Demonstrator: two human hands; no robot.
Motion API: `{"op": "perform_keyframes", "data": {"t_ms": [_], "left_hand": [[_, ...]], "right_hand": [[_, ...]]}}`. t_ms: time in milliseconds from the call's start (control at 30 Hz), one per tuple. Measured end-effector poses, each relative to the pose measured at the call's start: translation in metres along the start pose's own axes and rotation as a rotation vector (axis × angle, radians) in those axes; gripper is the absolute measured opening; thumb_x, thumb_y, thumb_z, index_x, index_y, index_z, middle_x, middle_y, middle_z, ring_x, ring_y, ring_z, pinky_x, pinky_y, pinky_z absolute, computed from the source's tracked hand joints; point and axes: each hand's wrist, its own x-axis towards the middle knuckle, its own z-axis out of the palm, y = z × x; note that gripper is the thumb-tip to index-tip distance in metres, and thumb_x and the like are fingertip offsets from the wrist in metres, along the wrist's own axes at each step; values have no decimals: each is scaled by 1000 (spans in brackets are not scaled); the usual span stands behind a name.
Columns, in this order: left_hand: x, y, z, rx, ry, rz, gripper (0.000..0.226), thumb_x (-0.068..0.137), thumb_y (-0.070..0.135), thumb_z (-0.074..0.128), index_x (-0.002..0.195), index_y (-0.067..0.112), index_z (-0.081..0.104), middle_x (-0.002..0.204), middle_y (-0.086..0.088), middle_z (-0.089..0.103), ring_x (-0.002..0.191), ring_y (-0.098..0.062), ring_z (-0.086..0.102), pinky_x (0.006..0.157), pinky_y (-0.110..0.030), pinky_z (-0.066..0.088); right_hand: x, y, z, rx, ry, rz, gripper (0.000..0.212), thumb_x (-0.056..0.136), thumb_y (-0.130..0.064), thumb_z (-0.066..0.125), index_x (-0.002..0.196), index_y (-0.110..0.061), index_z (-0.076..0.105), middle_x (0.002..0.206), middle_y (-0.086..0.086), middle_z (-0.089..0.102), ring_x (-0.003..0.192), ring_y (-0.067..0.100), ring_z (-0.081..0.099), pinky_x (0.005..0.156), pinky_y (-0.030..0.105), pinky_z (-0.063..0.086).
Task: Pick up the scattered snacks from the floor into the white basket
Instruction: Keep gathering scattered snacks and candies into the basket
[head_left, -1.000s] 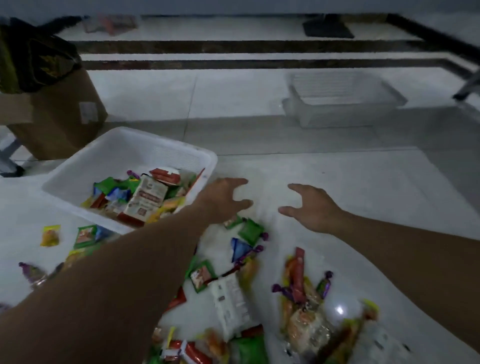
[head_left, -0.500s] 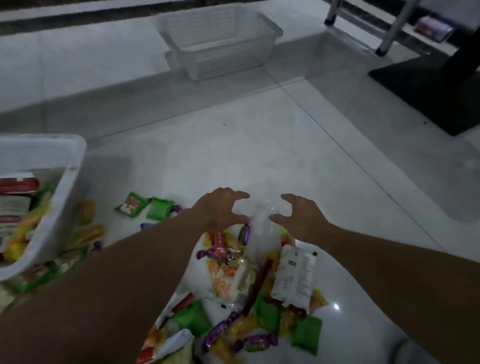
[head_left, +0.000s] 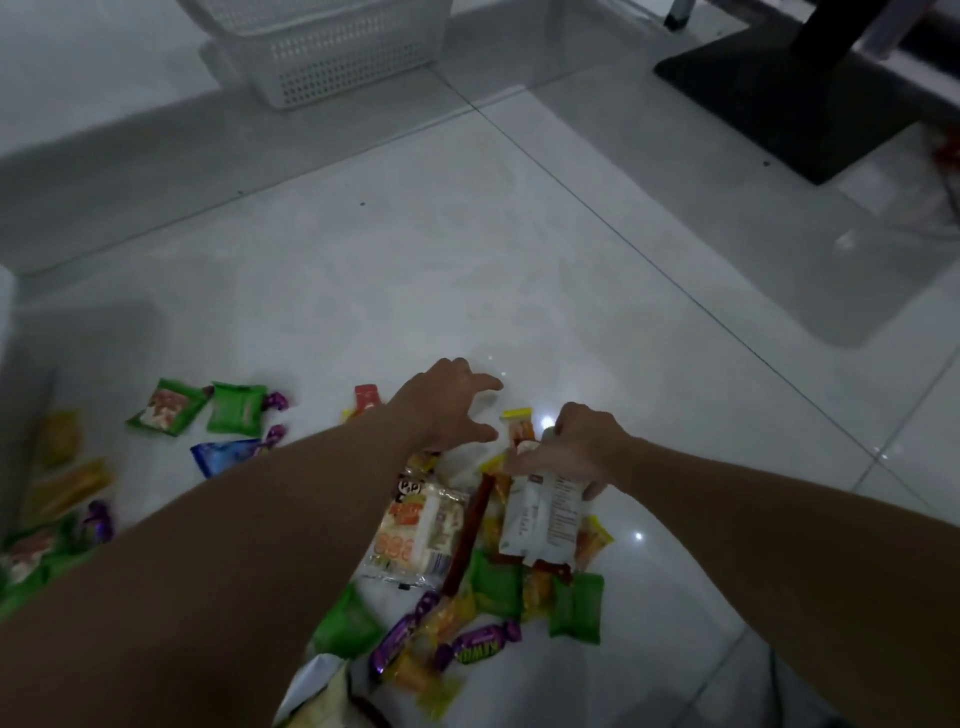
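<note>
Snack pile (head_left: 457, 587) lies on the white tiled floor (head_left: 467, 260), low centre of view, between the two forearms. Right hand (head_left: 576, 447) grasps the top end of a white packet (head_left: 540, 519), fingers curled over it and thumb on its right edge; the packet's lower end lies on the pile. Left hand (head_left: 447, 405) is released, fingers spread, holding nothing, just above the pile's far edge. Beside the white packet: long red stick (head_left: 467, 535), clear packet with orange print (head_left: 415, 530), green packets (head_left: 576, 608), purple candies (head_left: 483, 642). More snacks lie scattered to the left: two green packets (head_left: 236, 408), a blue packet (head_left: 223, 457). Perforated basket (head_left: 322, 52) stands well apart at top edge. Black base (head_left: 779, 88) at upper right.
</note>
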Motion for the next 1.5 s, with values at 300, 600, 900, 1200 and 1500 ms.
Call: {"op": "perform_keyframes", "data": {"t_ms": [300,600,900,1200,1500], "left_hand": [[13,9,4,17,22,70,66,82,49,66,140,33,40,128,-8,44,119,-25,40,94,-37,39],[24,27,11,114,-5,231,45,81,33,71,124,39,57,127,-5,40,116,-24,37,91,-37,40],[27,18,17,36,147,147,33,83,33,70,109,16,59,116,-7,47,108,-24,42,87,-35,40],[14,-2,3,-176,260,-155,24,86,30,66,100,13,55,96,-7,54,88,-24,49,67,-31,34],[-26,-39,-25,-410,426,-349,21,87,29,65,95,15,52,92,-10,61,79,-28,56,65,-36,44]], "right_hand": [[2,6,-39,196,199,50,65,53,-33,91,104,-7,61,94,5,59,84,19,56,75,31,55],[23,24,-70,490,313,66,56,50,-22,92,98,-11,66,98,7,65,87,19,59,68,27,48],[48,21,-71,605,323,-17,68,44,-25,93,106,-14,68,102,6,66,92,22,65,83,37,57],[44,6,-74,546,316,-63,62,46,-25,93,100,-11,66,94,5,67,85,18,66,78,35,58],[19,-63,-71,458,318,-183,62,52,-29,90,109,-21,66,108,2,61,101,19,59,79,28,51]]}}
